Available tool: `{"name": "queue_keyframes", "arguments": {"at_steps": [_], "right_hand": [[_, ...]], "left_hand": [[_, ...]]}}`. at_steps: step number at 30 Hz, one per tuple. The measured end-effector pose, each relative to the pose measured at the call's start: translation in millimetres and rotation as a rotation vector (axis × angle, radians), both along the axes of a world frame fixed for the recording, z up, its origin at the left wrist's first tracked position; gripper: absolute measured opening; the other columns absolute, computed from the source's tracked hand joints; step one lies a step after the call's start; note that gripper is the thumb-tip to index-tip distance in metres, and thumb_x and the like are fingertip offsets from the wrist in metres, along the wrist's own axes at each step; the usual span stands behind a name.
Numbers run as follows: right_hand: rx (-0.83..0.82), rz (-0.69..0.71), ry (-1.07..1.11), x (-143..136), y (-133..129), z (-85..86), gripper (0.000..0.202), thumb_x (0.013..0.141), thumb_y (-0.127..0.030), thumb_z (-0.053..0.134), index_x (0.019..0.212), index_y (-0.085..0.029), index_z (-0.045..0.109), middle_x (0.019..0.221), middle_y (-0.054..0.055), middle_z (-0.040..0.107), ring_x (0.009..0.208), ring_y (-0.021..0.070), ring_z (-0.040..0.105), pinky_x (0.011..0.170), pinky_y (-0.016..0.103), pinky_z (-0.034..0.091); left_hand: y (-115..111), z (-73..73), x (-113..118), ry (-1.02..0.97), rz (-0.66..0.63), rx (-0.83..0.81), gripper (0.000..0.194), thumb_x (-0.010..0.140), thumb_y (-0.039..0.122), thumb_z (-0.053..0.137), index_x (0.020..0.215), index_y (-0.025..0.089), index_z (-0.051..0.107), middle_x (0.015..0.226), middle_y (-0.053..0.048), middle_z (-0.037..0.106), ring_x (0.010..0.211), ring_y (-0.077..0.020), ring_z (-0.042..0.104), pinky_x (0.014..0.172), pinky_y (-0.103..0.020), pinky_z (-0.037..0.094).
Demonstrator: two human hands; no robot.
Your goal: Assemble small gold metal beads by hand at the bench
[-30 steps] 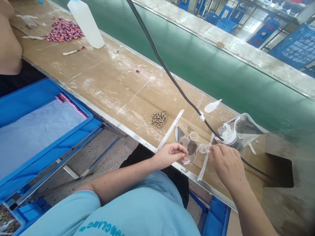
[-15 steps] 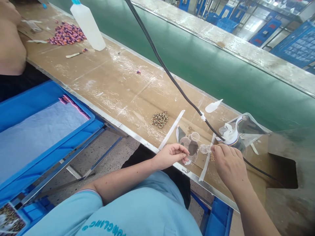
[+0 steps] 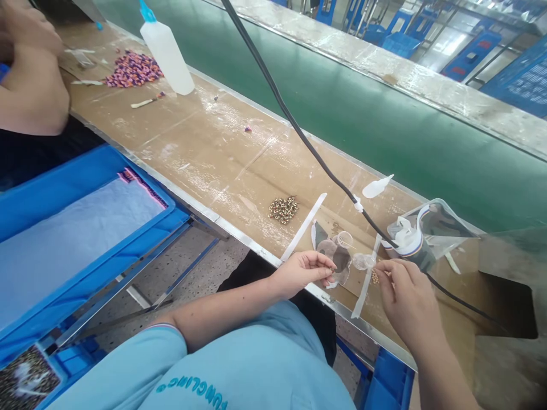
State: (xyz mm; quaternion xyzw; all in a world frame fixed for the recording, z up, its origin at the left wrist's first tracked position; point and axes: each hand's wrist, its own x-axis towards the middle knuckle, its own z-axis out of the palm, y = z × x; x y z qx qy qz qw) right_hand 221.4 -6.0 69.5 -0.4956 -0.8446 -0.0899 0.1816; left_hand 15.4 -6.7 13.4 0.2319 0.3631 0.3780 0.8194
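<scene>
My left hand (image 3: 304, 275) is closed in a pinch at the near table edge, with thumb and fingertips on a tiny thing too small to name. Beside it lie a clear plastic sheet (image 3: 342, 273) with dark and greyish patches and a small round clear cup (image 3: 344, 239). Another small clear cup (image 3: 363, 261) sits between my hands. My right hand (image 3: 408, 293) has its thumb and forefinger drawn together over a small heap of tan beads (image 3: 375, 277); whatever is in its fingertips is hidden. Left of these lies a pile of small brass-and-dark pieces (image 3: 283, 210).
A black cable (image 3: 294, 122) hangs across the table. A clear zip bag (image 3: 444, 222) and white nozzle piece (image 3: 378, 187) lie right. Farther left are a white bottle (image 3: 168, 57), a pink-purple pile (image 3: 134, 69), a blue tray (image 3: 85, 222) and another person's arm (image 3: 36, 85).
My right hand has come down from beside the clear cup to the tan beads. My left hand keeps its pinch. The whole view has shifted slightly.
</scene>
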Motion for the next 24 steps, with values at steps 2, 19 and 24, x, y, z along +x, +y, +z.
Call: {"name": "queue_keyframes", "arguments": {"at_steps": [2, 19, 24], "right_hand": [[-0.042, -0.018, 0.109, -5.5, -6.4, -4.5, 0.013, 0.092, -0.025, 0.042, 0.085, -0.021, 0.051, 0.084, 0.005, 0.057, 0.077, 0.017, 0.054, 0.068, 0.028, 0.04], [-0.315, -0.001, 0.369, -38.4, -22.9, -30.3, 0.014, 0.092, -0.025, 0.044, 0.079, -0.023, 0.049, 0.077, 0.002, 0.056, 0.074, 0.0153, 0.052, 0.065, 0.027, 0.041], [-0.324, -0.006, 0.382, -38.5, -23.2, -31.0, 0.014, 0.092, -0.025, 0.044, 0.079, -0.023, 0.05, 0.078, 0.002, 0.056, 0.074, 0.0156, 0.053, 0.065, 0.027, 0.041]], "left_hand": [[-1.1, 1.8, 1.1, -0.013, -0.001, -0.035, 0.043, 0.053, 0.038, 0.083, 0.078, 0.01, 0.062, 0.063, -0.002, 0.065, 0.063, -0.0117, 0.064, 0.066, -0.025, 0.05], [-0.7, -0.5, 2.4, -0.043, -0.029, -0.054, 0.045, 0.052, 0.037, 0.084, 0.077, 0.011, 0.057, 0.061, -0.002, 0.066, 0.06, -0.0123, 0.064, 0.063, -0.024, 0.048], [-0.5, 0.0, 2.5, -0.038, -0.036, -0.053, 0.045, 0.052, 0.037, 0.084, 0.078, 0.011, 0.057, 0.061, -0.003, 0.066, 0.061, -0.0125, 0.064, 0.063, -0.025, 0.049]]}}
